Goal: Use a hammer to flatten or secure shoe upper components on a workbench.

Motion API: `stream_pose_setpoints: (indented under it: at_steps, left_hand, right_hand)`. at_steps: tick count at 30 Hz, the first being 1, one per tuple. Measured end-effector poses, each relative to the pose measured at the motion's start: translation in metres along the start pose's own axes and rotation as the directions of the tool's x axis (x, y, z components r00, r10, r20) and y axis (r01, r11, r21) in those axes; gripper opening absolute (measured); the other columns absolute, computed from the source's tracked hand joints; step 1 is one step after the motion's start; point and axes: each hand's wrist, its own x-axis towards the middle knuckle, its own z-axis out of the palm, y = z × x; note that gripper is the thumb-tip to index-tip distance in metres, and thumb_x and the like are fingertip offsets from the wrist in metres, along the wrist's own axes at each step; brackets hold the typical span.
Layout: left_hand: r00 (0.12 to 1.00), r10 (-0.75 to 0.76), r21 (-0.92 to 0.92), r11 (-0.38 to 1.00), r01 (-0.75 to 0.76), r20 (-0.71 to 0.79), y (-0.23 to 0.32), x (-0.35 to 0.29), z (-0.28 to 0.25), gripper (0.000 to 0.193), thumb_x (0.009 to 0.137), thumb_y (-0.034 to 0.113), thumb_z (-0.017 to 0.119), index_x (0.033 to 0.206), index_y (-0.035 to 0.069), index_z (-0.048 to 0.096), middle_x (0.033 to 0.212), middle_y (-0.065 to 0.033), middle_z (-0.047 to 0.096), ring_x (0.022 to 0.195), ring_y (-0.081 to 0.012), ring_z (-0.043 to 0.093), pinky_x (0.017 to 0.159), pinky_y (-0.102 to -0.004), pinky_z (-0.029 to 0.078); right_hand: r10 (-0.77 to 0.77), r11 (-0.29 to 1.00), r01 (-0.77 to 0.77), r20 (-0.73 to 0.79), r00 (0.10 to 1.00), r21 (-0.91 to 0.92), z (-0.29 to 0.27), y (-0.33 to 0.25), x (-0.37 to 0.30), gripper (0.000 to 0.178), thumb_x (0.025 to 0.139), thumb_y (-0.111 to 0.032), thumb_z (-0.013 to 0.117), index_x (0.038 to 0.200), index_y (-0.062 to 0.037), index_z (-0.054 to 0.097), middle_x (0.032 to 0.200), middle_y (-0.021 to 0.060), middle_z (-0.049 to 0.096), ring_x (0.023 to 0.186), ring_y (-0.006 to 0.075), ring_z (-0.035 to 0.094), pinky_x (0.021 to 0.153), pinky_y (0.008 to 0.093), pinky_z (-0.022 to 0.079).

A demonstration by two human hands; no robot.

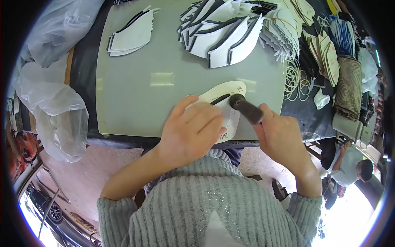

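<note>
A cream card template [224, 89] with a curved outline lies near the table's front edge. On it lie a white shoe-upper piece [231, 119] and a black strip [221, 99] along a curve. My left hand [191, 127] is over the template's left side, thumb apart and fingers extended, fingertips blurred. My right hand [276, 133] is closed around a dark hammer-like tool [249, 110]. The tool's round end is over the template beside the black strip; whether it touches cannot be told. My palm hides the tool's rear part.
A small stack of white pieces with black edges [132, 38] sits back left, a larger pile [224, 39] back centre. To the right are banded grey-white pieces [282, 33], elastic loops [293, 80], card templates [325, 55] and a patterned roll [348, 86]. Clear plastic bags [53, 107] hang left.
</note>
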Motion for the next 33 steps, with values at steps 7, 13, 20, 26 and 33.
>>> stream_pose_setpoints:
  at_steps: [7,13,20,26,33]
  left_hand:
    - [0.964,-0.231,0.173,0.952,0.252,-0.132,0.002,0.02,0.01,0.033,0.073,0.009,0.074,0.105,0.002,0.068,0.111,-0.0088,0.061,0.11,-0.0322,0.054,0.097,-0.0495,0.039]
    - [0.93,-0.337,-0.055,0.942,0.332,-0.149,0.0,0.026,0.01,0.028,0.072,0.006,0.073,0.1,0.005,0.068,0.109,-0.0081,0.061,0.109,-0.0313,0.052,0.094,-0.0461,0.037]
    - [0.904,-0.391,-0.024,0.919,0.393,-0.17,0.004,0.033,0.011,0.025,0.07,0.004,0.073,0.094,0.006,0.067,0.106,-0.0046,0.061,0.107,-0.0281,0.052,0.095,-0.0416,0.032]
    - [0.883,-0.427,0.012,0.899,0.438,-0.192,0.009,0.038,0.014,0.022,0.069,0.005,0.074,0.09,0.008,0.066,0.107,-0.003,0.059,0.108,-0.0267,0.051,0.096,-0.0416,0.029]
    - [0.898,-0.409,0.039,0.907,0.42,-0.162,0.011,0.042,0.014,0.021,0.07,0.006,0.073,0.089,0.009,0.065,0.106,-0.0026,0.058,0.107,-0.0264,0.051,0.094,-0.0413,0.029]
  right_hand:
    - [0.048,0.998,-0.05,0.048,0.998,0.048,0.001,0.003,0.003,0.026,0.09,-0.018,0.065,0.086,-0.0027,0.045,0.065,0.0116,0.057,0.053,0.0323,0.061,0.045,0.0413,0.048]
    - [0.025,0.997,-0.027,0.018,1.0,0.079,0.005,0.008,0.0,0.027,0.09,-0.019,0.065,0.086,-0.0029,0.045,0.065,0.0113,0.057,0.053,0.032,0.061,0.045,0.0411,0.048]
    - [0.015,0.995,-0.016,0.012,1.0,0.099,0.0,0.007,0.004,0.027,0.093,-0.022,0.063,0.086,-0.0029,0.045,0.063,0.0114,0.057,0.052,0.0319,0.061,0.045,0.0411,0.048]
    - [0.007,0.992,-0.007,0.001,1.0,0.127,0.0,0.011,0.004,0.027,0.094,-0.023,0.062,0.086,-0.0027,0.046,0.057,0.0122,0.056,0.049,0.0335,0.06,0.045,0.0427,0.047]
    - [-0.005,0.988,0.002,0.019,1.0,0.156,-0.003,0.017,0.006,0.027,0.095,-0.024,0.059,0.086,-0.0023,0.047,0.056,0.0133,0.056,0.049,0.0354,0.059,0.045,0.0443,0.046]
